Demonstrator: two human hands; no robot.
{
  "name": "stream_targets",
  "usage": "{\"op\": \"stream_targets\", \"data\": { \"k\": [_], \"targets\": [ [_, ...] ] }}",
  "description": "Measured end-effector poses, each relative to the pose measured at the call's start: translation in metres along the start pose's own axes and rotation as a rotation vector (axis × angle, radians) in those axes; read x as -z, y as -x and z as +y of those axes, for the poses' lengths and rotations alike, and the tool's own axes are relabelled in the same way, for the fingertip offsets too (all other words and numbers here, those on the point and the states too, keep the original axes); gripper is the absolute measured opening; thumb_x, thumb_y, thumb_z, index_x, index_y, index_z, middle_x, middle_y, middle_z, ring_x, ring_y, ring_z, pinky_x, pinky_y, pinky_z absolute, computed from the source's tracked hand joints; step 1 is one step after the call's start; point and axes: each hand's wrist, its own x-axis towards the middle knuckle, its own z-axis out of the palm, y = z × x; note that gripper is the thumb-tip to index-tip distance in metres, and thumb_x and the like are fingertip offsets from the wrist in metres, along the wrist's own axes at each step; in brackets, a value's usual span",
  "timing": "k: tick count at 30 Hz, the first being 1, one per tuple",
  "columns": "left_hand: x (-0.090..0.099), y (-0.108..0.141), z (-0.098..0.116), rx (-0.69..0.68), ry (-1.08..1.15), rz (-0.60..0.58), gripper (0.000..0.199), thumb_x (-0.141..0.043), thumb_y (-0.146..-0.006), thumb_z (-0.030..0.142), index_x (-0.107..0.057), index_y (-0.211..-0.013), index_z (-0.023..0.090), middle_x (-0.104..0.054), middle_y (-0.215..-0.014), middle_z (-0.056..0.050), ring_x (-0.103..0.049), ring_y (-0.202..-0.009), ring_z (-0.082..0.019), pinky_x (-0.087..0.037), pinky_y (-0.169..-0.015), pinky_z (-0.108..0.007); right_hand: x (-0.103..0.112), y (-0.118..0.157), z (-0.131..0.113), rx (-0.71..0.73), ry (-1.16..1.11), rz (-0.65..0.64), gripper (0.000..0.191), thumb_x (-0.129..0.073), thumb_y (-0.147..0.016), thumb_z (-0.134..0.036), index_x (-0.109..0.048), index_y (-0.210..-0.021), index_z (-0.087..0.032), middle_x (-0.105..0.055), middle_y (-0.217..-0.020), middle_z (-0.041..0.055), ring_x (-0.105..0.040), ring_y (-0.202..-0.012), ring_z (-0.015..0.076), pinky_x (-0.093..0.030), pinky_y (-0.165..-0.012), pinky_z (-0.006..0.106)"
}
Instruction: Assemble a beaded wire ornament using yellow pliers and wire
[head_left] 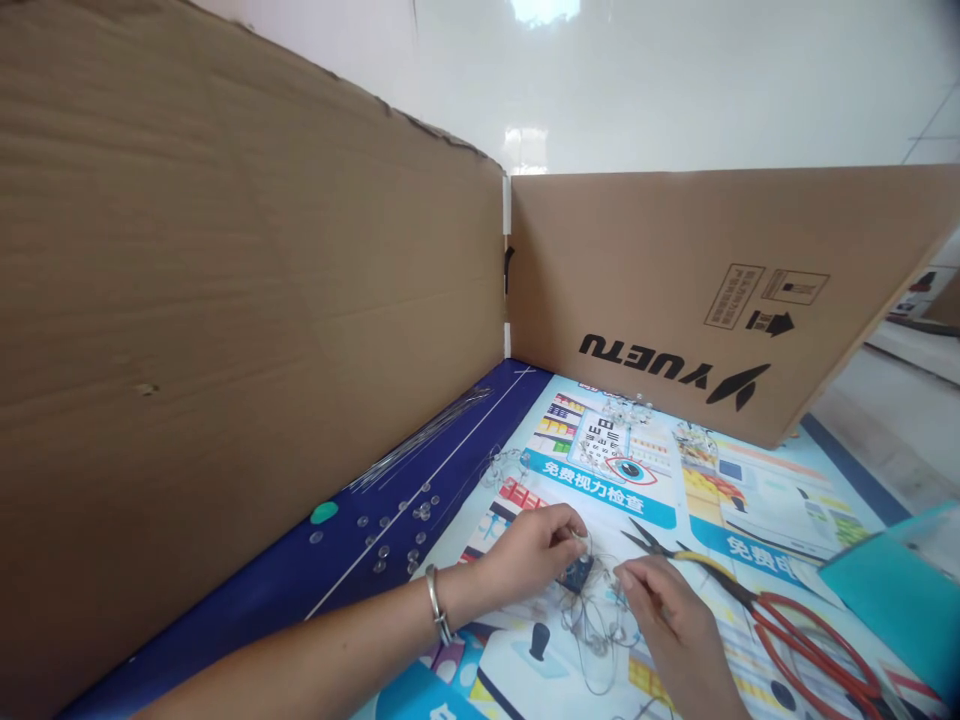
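My left hand (536, 550), with a metal bangle on its wrist, is closed in a pinch on thin wire above the printed sheet. Just below its fingertips sits a small dark blue block (576, 574). Opposite it, my right hand (667, 615) has thumb and forefinger pressed together at the wire, though the exact spot it grips is hard to see. Between and below both hands spreads a loose tangle of thin wire (598, 632) with clear beads in it. Long-nose pliers (651, 541) lie beyond my right hand, close to scissors with red handles (814, 640).
Cardboard panels (247, 270) stand at the left and the back (675, 280). Loose clear discs (384, 551) and a green piece (324, 513) lie on the blue strip, near straight wires (427, 432). More beaded wire (630, 410) lies farther back. A teal folder-like object (900, 590) is at right.
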Motion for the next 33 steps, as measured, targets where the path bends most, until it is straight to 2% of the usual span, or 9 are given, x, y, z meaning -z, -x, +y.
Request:
{"op": "stream_targets", "data": {
  "k": [7, 10, 15, 18, 20, 23, 27, 30, 33],
  "targets": [
    [0.007, 0.007, 0.012, -0.200, -0.359, 0.035, 0.013, -0.052, -0.080, 0.017, -0.058, -0.091, 0.020, -0.064, -0.085, 0.000, -0.058, -0.075, -0.014, -0.042, -0.067, -0.021, -0.005, 0.000, -0.010, 0.056, -0.014, 0.116, 0.022, -0.044, -0.086, -0.037, -0.057, -0.077, -0.022, -0.056, -0.076, 0.0029, -0.053, -0.070, 0.0165, -0.043, -0.062, 0.025],
    [0.008, 0.009, 0.014, -0.281, -0.540, 0.025, 0.014, -0.049, -0.084, 0.019, -0.056, -0.095, 0.020, -0.063, -0.087, -0.001, -0.059, -0.077, -0.015, -0.042, -0.065, -0.023, -0.006, 0.000, -0.010, 0.079, -0.010, 0.119, 0.020, -0.045, -0.086, -0.036, -0.057, -0.078, -0.022, -0.057, -0.076, 0.0031, -0.053, -0.070, 0.0164, -0.043, -0.060, 0.024],
    [0.011, 0.014, 0.017, -0.506, -0.899, -0.056, 0.007, -0.046, -0.084, 0.018, -0.053, -0.086, 0.018, -0.058, -0.075, -0.001, -0.054, -0.064, -0.017, -0.038, -0.055, -0.027, -0.006, 0.002, -0.001, 0.187, 0.066, 0.061, 0.012, -0.047, -0.085, -0.028, -0.057, -0.086, -0.023, -0.057, -0.082, 0.0043, -0.055, -0.076, 0.0177, -0.045, -0.067, 0.027],
    [0.013, 0.016, 0.021, -0.682, -0.976, -0.093, 0.009, -0.046, -0.086, 0.019, -0.053, -0.091, 0.017, -0.057, -0.075, -0.002, -0.053, -0.068, -0.019, -0.038, -0.058, -0.030, -0.006, 0.003, 0.004, 0.326, 0.185, -0.020, 0.011, -0.051, -0.083, -0.021, -0.056, -0.093, -0.023, -0.056, -0.083, 0.0042, -0.054, -0.079, 0.0187, -0.045, -0.071, 0.031],
    [0.014, 0.017, 0.022, -0.732, -0.974, -0.093, 0.012, -0.045, -0.087, 0.020, -0.053, -0.095, 0.017, -0.057, -0.077, -0.003, -0.052, -0.070, -0.019, -0.038, -0.060, -0.031, -0.006, 0.003, 0.006, 0.392, 0.240, -0.060, 0.013, -0.053, -0.082, -0.018, -0.055, -0.094, -0.024, -0.056, -0.083, 0.0040, -0.054, -0.079, 0.0190, -0.044, -0.072, 0.033],
    [0.014, 0.015, 0.022, -0.722, -0.937, -0.088, 0.013, -0.044, -0.088, 0.019, -0.055, -0.093, 0.017, -0.057, -0.076, -0.003, -0.052, -0.070, -0.019, -0.039, -0.061, -0.031, -0.007, 0.003, 0.008, 0.413, 0.247, -0.057, 0.013, -0.054, -0.082, -0.018, -0.054, -0.093, -0.023, -0.056, -0.084, 0.0041, -0.053, -0.080, 0.0189, -0.044, -0.071, 0.033],
    [0.013, 0.013, 0.018, -0.627, -0.811, -0.092, 0.012, -0.047, -0.085, 0.018, -0.058, -0.084, 0.017, -0.058, -0.074, -0.004, -0.053, -0.070, -0.017, -0.040, -0.063, -0.028, -0.006, 0.003, 0.004, 0.300, 0.186, -0.036, 0.009, -0.052, -0.083, -0.022, -0.055, -0.091, -0.023, -0.055, -0.086, 0.0043, -0.053, -0.082, 0.0180, -0.045, -0.072, 0.031],
    [0.011, 0.011, 0.017, -0.462, -0.561, -0.069, 0.014, -0.047, -0.084, 0.017, -0.061, -0.085, 0.018, -0.061, -0.077, -0.003, -0.055, -0.072, -0.015, -0.041, -0.064, -0.024, -0.002, 0.001, -0.004, 0.176, 0.096, -0.027, 0.008, -0.049, -0.085, -0.026, -0.056, -0.087, -0.022, -0.056, -0.084, 0.0038, -0.054, -0.080, 0.0170, -0.045, -0.071, 0.028],
    [0.009, 0.006, 0.014, -0.241, -0.174, -0.049, 0.016, -0.047, -0.085, 0.018, -0.063, -0.086, 0.016, -0.062, -0.080, -0.002, -0.056, -0.074, -0.013, -0.042, -0.067, -0.021, 0.002, -0.001, -0.011, 0.048, 0.031, -0.044, 0.014, -0.047, -0.086, -0.030, -0.057, -0.082, -0.022, -0.057, -0.082, 0.0034, -0.054, -0.078, 0.0166, -0.045, -0.068, 0.027]
  ]
}}
